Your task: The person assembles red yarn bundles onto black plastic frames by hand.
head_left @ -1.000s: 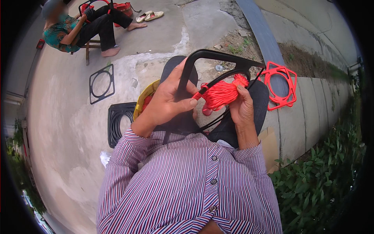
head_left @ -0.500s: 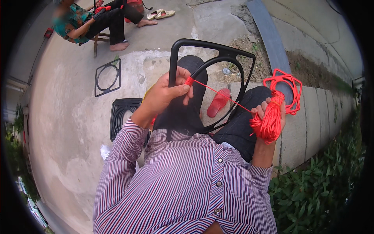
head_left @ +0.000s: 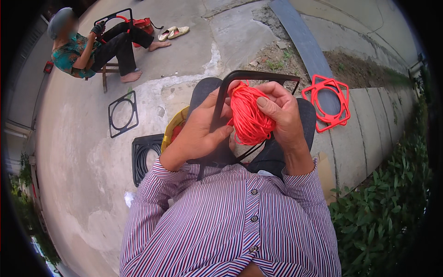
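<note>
A black plastic frame (head_left: 240, 74) with a ring inside it stands tilted over my lap. My left hand (head_left: 200, 131) is closed around its left bar. In front of the frame, my right hand (head_left: 286, 113) grips a thick bundle of red cord (head_left: 251, 115), thumb on the near side and fingers behind. The bundle hides most of the ring and the wrapped part. My left fingertips are close to the cord's left side; whether they touch it I cannot tell.
Red frames (head_left: 345, 111) lie at the right by a grey board (head_left: 302, 37). On the left are a yellow container (head_left: 168, 134), stacked black frames (head_left: 140, 154) and a single black frame (head_left: 134, 108). A seated person (head_left: 74, 57) holds another frame. Shrubs (head_left: 374, 221) grow lower right.
My right hand has brought the cord bundle leftward from beside my right knee to the frame, and the taut strand no longer shows. My left hand stays on the frame. The view has shifted slightly.
</note>
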The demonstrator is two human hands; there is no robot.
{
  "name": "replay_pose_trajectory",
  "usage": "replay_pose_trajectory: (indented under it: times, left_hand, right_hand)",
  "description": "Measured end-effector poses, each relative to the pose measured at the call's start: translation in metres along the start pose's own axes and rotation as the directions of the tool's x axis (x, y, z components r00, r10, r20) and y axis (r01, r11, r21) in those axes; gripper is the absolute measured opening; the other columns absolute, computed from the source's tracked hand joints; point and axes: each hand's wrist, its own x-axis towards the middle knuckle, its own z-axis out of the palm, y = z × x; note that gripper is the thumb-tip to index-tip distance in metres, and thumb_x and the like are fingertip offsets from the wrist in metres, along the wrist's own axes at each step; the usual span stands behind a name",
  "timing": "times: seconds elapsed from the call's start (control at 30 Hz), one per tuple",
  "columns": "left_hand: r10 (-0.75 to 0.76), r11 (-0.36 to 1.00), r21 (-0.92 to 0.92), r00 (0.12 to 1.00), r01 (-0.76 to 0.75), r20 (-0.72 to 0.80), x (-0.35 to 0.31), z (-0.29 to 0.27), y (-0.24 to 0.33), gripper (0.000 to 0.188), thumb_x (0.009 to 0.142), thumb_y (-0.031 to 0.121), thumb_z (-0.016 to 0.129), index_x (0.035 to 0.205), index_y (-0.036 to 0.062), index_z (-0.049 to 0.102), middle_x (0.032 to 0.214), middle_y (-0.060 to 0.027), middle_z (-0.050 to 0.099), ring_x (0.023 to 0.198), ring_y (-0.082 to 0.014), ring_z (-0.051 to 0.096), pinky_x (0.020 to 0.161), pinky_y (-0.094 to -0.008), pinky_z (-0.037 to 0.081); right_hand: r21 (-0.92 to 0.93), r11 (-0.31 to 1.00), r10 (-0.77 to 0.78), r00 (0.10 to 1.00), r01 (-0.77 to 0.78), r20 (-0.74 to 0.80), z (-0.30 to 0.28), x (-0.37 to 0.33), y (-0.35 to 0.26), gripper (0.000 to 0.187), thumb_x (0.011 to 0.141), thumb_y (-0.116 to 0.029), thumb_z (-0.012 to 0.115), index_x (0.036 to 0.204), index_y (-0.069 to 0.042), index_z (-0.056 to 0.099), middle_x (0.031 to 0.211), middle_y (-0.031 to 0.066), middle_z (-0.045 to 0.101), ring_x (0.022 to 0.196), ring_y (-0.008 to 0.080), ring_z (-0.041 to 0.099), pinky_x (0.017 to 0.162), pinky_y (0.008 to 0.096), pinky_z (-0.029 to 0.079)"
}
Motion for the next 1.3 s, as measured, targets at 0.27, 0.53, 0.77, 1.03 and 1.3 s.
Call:
replay_pose_trajectory:
  times: [0.27, 0.53, 0.77, 1.03, 1.3]
  left_hand:
    - [-0.113, 0.905, -0.403, 0.991, 0.135, 0.077, -0.002, 0.005, 0.002, 0.074, 0.076, 0.013, 0.072, 0.142, 0.0007, 0.040, 0.152, -0.0152, 0.030, 0.141, -0.0285, 0.028, 0.115, -0.0370, 0.020]
    - [-0.155, 0.913, -0.383, 0.988, 0.140, -0.009, -0.009, 0.004, -0.011, 0.041, 0.082, 0.023, 0.071, 0.114, 0.0020, 0.059, 0.144, -0.0165, 0.040, 0.135, -0.0277, 0.037, 0.110, -0.0405, 0.029]
    - [-0.411, 0.693, -0.639, 0.911, 0.334, 0.030, -0.014, -0.008, -0.029, 0.025, 0.089, 0.016, 0.063, 0.108, 0.0018, 0.056, 0.094, -0.0133, 0.065, 0.076, -0.0182, 0.064, 0.073, -0.0292, 0.050]
    - [-0.432, 0.669, -0.677, 0.901, 0.305, -0.021, -0.018, -0.011, -0.038, 0.029, 0.090, 0.009, 0.059, 0.115, 0.0021, 0.047, 0.078, -0.0099, 0.062, 0.063, -0.0151, 0.061, 0.060, -0.0241, 0.048]
    - [-0.324, 0.889, -0.358, 0.945, 0.286, -0.048, -0.008, 0.001, -0.026, 0.021, 0.090, 0.008, 0.059, 0.109, -0.0011, 0.056, 0.117, -0.0114, 0.059, 0.084, -0.0150, 0.062, 0.079, -0.0278, 0.050]
  right_hand:
    - [0.739, 0.618, 0.269, 0.955, -0.269, 0.123, -0.014, -0.007, 0.053, 0.035, 0.092, -0.024, 0.060, 0.118, -0.001, 0.058, 0.118, 0.0137, 0.063, 0.111, 0.0250, 0.060, 0.100, 0.0415, 0.048]
    - [0.643, 0.747, 0.319, 0.940, -0.170, -0.122, -0.060, 0.010, 0.077, 0.029, 0.085, -0.020, 0.067, 0.109, -0.004, 0.062, 0.108, 0.0088, 0.066, 0.108, 0.0205, 0.060, 0.102, 0.0414, 0.043]
    - [0.593, 0.797, -0.267, 0.947, 0.113, 0.177, -0.052, -0.038, 0.029, 0.043, 0.070, -0.029, 0.068, 0.100, -0.002, 0.053, 0.098, 0.0195, 0.065, 0.105, 0.0367, 0.060, 0.101, 0.0483, 0.041]
    - [0.732, 0.681, -0.178, 0.971, 0.006, 0.158, -0.040, -0.048, 0.008, 0.045, 0.096, -0.044, 0.047, 0.108, -0.001, 0.049, 0.085, 0.0104, 0.062, 0.079, 0.0224, 0.064, 0.083, 0.0420, 0.045]
    - [0.314, 0.941, 0.111, 0.991, -0.127, 0.069, -0.019, -0.025, 0.009, 0.061, 0.085, -0.004, 0.063, 0.138, 0.005, 0.036, 0.126, 0.0202, 0.057, 0.116, 0.0247, 0.056, 0.103, 0.0375, 0.042]
